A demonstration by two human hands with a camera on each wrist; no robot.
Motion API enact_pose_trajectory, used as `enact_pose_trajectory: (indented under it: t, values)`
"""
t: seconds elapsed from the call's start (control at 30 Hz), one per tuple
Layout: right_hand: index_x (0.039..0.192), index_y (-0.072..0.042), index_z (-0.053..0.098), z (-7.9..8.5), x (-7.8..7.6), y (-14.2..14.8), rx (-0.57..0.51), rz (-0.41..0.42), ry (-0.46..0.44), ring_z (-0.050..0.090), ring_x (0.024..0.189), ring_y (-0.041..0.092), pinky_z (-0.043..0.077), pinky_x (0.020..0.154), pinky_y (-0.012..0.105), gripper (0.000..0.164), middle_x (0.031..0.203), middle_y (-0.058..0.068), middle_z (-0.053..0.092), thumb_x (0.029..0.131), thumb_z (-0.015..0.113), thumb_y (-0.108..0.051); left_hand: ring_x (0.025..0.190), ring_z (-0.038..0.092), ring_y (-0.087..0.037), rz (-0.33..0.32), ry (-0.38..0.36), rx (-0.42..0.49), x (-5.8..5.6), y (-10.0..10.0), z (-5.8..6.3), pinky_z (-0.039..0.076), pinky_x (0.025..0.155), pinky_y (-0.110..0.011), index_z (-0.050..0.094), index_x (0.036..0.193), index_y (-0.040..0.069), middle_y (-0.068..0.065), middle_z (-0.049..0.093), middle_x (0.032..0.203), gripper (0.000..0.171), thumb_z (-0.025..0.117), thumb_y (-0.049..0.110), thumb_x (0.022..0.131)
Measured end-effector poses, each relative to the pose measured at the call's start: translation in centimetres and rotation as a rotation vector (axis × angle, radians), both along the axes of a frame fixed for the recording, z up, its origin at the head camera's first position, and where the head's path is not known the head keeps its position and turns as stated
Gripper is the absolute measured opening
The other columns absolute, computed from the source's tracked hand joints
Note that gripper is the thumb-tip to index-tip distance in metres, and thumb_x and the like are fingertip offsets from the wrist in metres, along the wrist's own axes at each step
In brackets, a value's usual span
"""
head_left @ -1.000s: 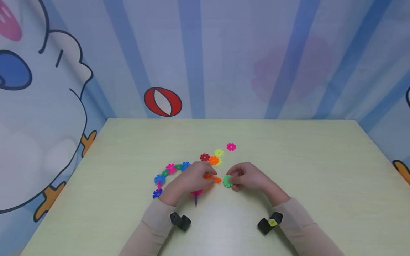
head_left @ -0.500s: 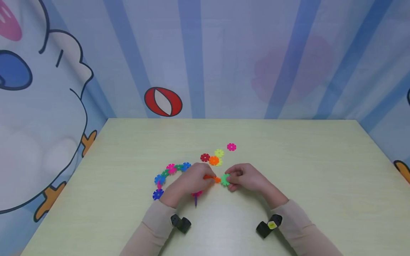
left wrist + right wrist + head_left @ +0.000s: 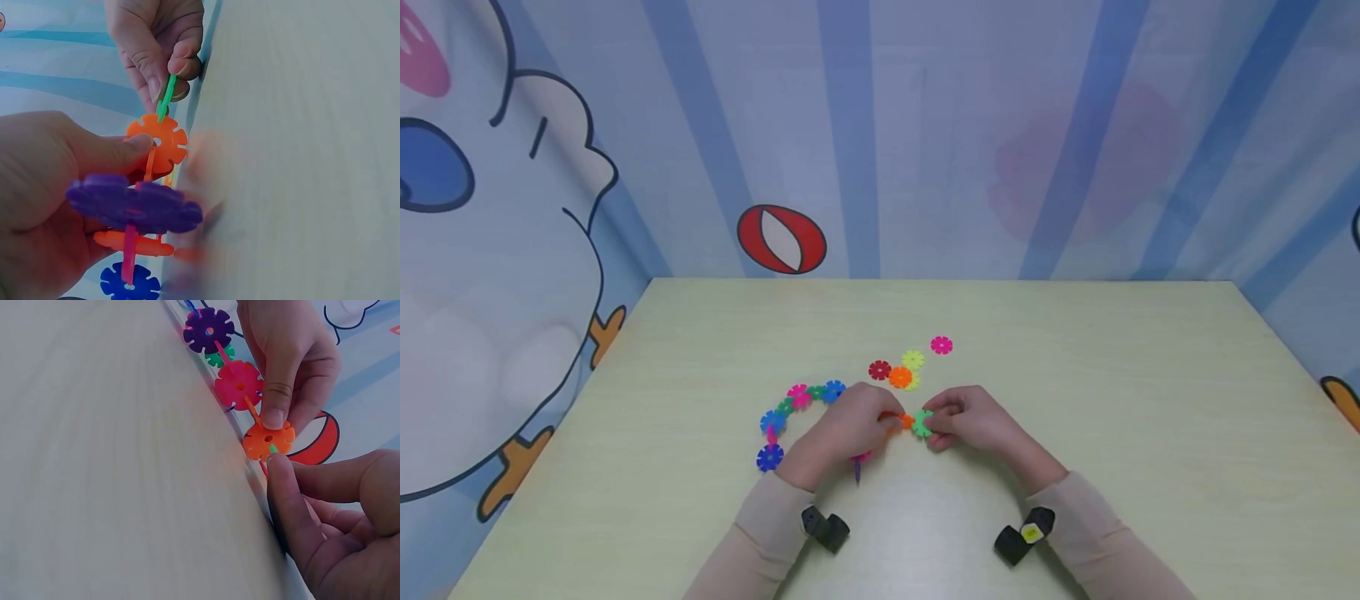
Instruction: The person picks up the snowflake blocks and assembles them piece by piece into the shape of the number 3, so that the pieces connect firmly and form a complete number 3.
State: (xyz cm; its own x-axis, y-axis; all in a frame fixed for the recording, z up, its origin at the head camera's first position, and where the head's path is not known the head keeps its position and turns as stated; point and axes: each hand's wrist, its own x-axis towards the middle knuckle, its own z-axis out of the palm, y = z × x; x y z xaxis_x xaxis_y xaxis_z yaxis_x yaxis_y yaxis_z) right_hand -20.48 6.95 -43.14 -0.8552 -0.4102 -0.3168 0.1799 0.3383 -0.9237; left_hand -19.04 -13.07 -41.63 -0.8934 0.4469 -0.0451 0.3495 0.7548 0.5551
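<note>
A chain of notched plastic snowflake discs curves over the table, with a dark blue disc (image 3: 770, 457) and a pink disc (image 3: 800, 396) among its links. My left hand (image 3: 846, 425) pinches an orange disc (image 3: 172, 137) at the chain's end between thumb and fingers. Between the thumb and fingers of my right hand (image 3: 976, 421) is a green disc (image 3: 922, 423), held on edge. In both wrist views the green disc's edge meets the orange disc's rim; how deep it sits in a slot I cannot tell. A purple disc (image 3: 134, 203) hangs nearer the left wrist camera.
Beyond the hands lie loose discs: a dark red one (image 3: 880, 370), an orange one (image 3: 900, 377) overlapping a yellow one, another yellow one (image 3: 913, 359) and a pink one (image 3: 942, 345). A printed curtain (image 3: 925, 167) stands behind the pale table (image 3: 1112, 358).
My right hand has moved left with the green disc, closing the gap until it meets the orange disc. The left hand has barely shifted and keeps its pinch.
</note>
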Motion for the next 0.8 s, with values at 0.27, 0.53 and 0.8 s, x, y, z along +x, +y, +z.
enact_pose_trajectory:
  t: [0.27, 0.53, 0.8]
  values:
    - [0.114, 0.008, 0.06, 0.03, 0.23, -0.52, 0.034, -0.06, -0.023, 0.068, 0.067, 0.017, 0.058, 0.07, 0.031, 0.027, 0.088, 0.012, 0.069, 0.092, 0.064, -0.007, 0.086, 0.064, -0.019, -0.011, 0.039, 0.035, 0.12, -0.06, -0.15, 0.053, 0.081, -0.032, 0.077, 0.094, 0.007, -0.002, 0.073, 0.089, 0.013, 0.065, 0.005, 0.089]
    - [0.112, 0.007, 0.063, -0.01, 0.1, -0.87, 0.049, -0.096, -0.042, 0.068, 0.066, 0.017, 0.058, 0.069, 0.029, 0.024, 0.087, 0.012, 0.069, 0.091, 0.064, -0.004, 0.081, 0.062, -0.017, -0.012, 0.034, 0.06, 0.21, -0.06, -0.15, 0.052, 0.076, -0.028, 0.078, 0.092, 0.008, -0.001, 0.072, 0.085, 0.014, 0.066, 0.003, 0.088]
    - [0.111, 0.006, 0.064, -0.27, -0.14, -1.06, 0.06, -0.123, -0.068, 0.069, 0.067, 0.018, 0.058, 0.069, 0.029, 0.023, 0.087, 0.012, 0.07, 0.09, 0.064, -0.003, 0.081, 0.061, -0.017, -0.001, 0.016, 0.104, 0.06, -0.2, -0.48, 0.052, 0.074, -0.026, 0.078, 0.09, 0.009, 0.0, 0.072, 0.084, 0.017, 0.065, -0.001, 0.087]
